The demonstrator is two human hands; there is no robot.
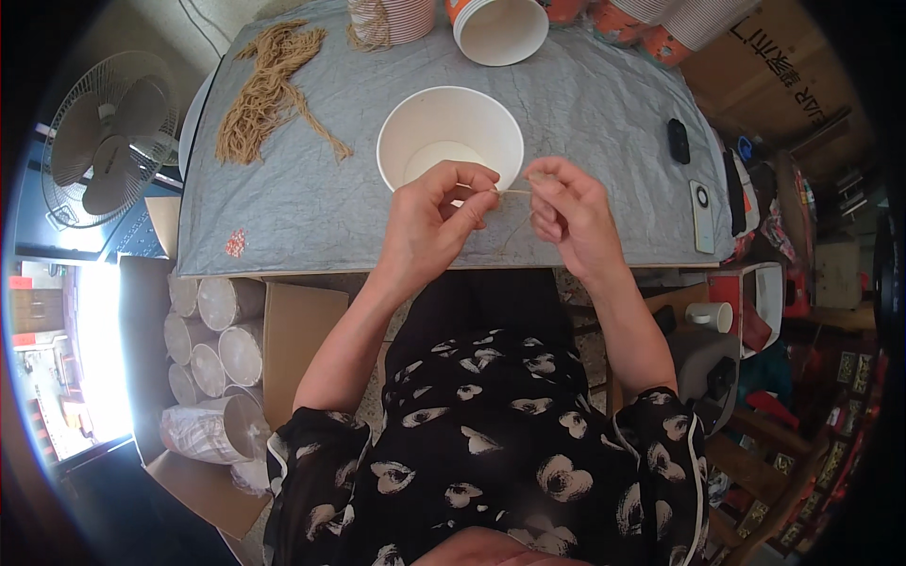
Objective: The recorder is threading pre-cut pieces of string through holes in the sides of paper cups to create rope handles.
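A large white paper bucket (pixel 495 118) stands at the table's front, its open mouth toward me. Close to its near rim, my left hand (pixel 425 215) is closed in a pinch on a thin tan twine (pixel 514 192). Just to the right, my right hand (pixel 578 215) pinches the same twine, and a short length runs taut between the two hands. A thin loose strand seems to hang below it. Whether the twine passes through the bucket's wall is hidden by my fingers.
A bundle of tan twine (pixel 269 99) lies at the far left. Stacked paper buckets (pixel 401 21) and an orange one (pixel 469 28) line the back edge. A phone (pixel 702 217) and a small black object (pixel 678 141) rest at right. A fan (pixel 109 141) stands left.
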